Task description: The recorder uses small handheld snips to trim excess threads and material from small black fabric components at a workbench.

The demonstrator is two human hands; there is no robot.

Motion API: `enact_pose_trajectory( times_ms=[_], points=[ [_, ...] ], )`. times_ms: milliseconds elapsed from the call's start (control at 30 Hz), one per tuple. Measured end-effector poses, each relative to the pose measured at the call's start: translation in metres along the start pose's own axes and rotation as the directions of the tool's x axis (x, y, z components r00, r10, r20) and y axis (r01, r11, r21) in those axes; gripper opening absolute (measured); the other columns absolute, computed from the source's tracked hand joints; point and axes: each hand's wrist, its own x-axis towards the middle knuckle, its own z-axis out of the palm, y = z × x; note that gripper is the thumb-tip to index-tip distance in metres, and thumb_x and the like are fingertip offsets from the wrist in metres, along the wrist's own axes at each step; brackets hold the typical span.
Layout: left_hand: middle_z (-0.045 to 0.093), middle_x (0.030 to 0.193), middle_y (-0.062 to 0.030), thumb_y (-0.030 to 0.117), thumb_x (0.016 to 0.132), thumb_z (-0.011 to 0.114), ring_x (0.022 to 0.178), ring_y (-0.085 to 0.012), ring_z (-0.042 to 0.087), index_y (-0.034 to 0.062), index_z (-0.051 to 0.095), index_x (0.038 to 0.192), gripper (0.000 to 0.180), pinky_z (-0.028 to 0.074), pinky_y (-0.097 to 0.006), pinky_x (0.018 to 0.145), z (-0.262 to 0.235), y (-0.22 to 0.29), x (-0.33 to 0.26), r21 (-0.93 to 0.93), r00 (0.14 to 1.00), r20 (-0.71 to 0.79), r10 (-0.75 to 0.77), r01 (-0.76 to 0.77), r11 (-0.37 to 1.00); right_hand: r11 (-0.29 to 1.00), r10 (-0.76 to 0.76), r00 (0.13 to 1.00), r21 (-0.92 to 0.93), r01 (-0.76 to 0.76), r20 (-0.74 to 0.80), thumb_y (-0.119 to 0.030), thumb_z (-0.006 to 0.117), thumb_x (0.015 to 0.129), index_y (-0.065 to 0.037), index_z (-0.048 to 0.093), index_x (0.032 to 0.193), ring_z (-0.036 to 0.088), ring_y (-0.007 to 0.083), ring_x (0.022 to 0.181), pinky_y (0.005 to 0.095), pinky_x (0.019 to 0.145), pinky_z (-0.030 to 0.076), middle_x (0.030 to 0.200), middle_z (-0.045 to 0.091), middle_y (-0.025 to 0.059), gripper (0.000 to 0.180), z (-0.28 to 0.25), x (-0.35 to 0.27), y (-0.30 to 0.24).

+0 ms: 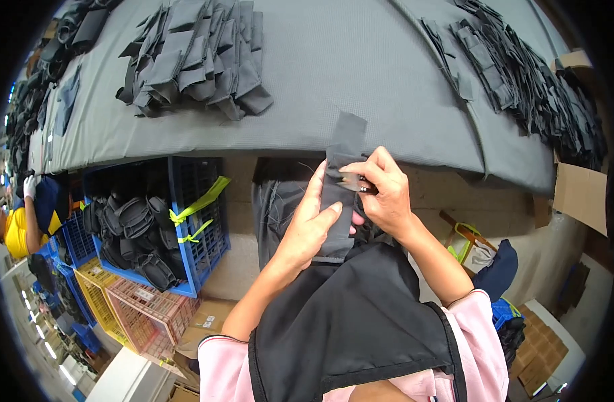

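Observation:
A dark grey fabric strip point(348, 130) runs from the table edge back toward my apron. My left hand point(305, 228) grips it, thumb on top, with fingertips showing past its right side. In my right hand point(385, 191), closed over the strip's right edge, are small thread snips point(350, 179); the metal blades are blurred and lie against the cloth. Fingers hide most of their handle. Beneath my hands lies dark fabric point(280, 208) with loose threads, at the front of the grey-covered table point(300, 80).
Grey fabric pieces point(200, 60) are heaped at the table's far left, and more dark pieces point(515, 74) at far right. A blue crate point(206, 248) holding black items stands left, near a pink crate point(146, 308). A person in yellow point(15, 231) is at far left. Cardboard point(580, 197) sits right.

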Motion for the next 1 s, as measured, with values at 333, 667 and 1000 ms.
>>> enact_pose_trajectory(
  times_ms=[333, 667, 1000],
  points=[
    [0.040, 0.129, -0.0170, 0.022, 0.084, 0.066, 0.105, -0.0280, 0.055, -0.0005, 0.045, 0.103, 0.037, 0.048, -0.038, 0.085, -0.017, -0.018, -0.004, 0.369, 0.985, 0.003, 0.171, -0.160, 0.915, 0.795, 0.393, 0.920, 0.509, -0.330, -0.016, -0.012, 0.054, 0.090, -0.005, 0.049, 0.078, 0.042, 0.0021, 0.060, 0.0199, 0.050, 0.036, 0.062, 0.044, -0.0054, 0.015, 0.004, 0.018, -0.014],
    [0.059, 0.112, -0.0110, 0.023, 0.072, 0.073, 0.113, -0.0254, 0.053, 0.0015, 0.055, 0.072, 0.028, 0.021, -0.054, 0.105, -0.019, 0.009, 0.006, 0.855, 0.716, 0.349, 0.605, -0.508, 0.108, 0.361, 0.517, 0.735, 0.666, -0.653, 0.440, -0.019, 0.057, 0.090, -0.004, 0.061, 0.090, 0.049, 0.0047, 0.057, 0.0185, 0.048, 0.040, 0.076, 0.054, -0.0007, 0.015, 0.006, 0.016, 0.010],
    [0.054, 0.114, -0.0115, 0.040, 0.072, 0.075, 0.107, -0.0251, 0.050, -0.0024, 0.058, 0.110, 0.059, 0.039, -0.033, 0.092, -0.034, 0.011, 0.011, 0.662, 0.858, 0.052, 0.511, -0.412, 0.626, 0.974, 0.180, 0.983, 0.133, -0.182, 0.025, -0.002, 0.068, 0.073, -0.002, 0.058, 0.105, 0.059, 0.0154, 0.067, 0.0266, 0.061, 0.046, 0.081, 0.060, 0.0073, 0.034, -0.031, -0.008, -0.036]
  ],
)
